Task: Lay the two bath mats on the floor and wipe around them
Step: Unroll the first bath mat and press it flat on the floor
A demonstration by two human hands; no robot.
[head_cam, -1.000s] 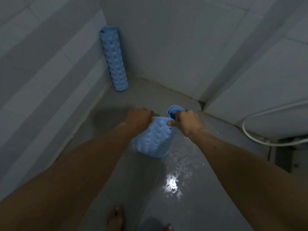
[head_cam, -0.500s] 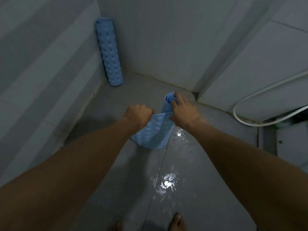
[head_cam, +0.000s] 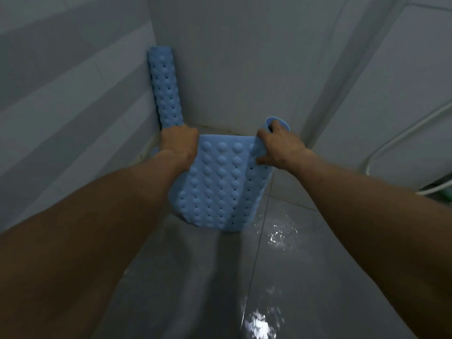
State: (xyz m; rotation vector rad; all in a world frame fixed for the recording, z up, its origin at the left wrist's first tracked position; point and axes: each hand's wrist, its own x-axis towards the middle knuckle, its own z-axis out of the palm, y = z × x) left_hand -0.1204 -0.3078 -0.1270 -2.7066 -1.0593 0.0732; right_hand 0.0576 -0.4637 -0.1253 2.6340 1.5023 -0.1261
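Gripping the half-unrolled blue mat (head_cam: 220,187) with my left hand (head_cam: 179,145) and right hand (head_cam: 278,146); second mat (head_cam: 165,86) stands rolled in the corner.

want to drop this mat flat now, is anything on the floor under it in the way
Nothing visible: the wet floor below the half-unrolled mat is bare. The rolled mat stands apart in the corner.

The left hand (head_cam: 179,146) hides the rolled mat's (head_cam: 164,89) foot.

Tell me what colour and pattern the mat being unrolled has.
Light blue mat, covered in rows of round bumps with small holes between, clearest in the head view.
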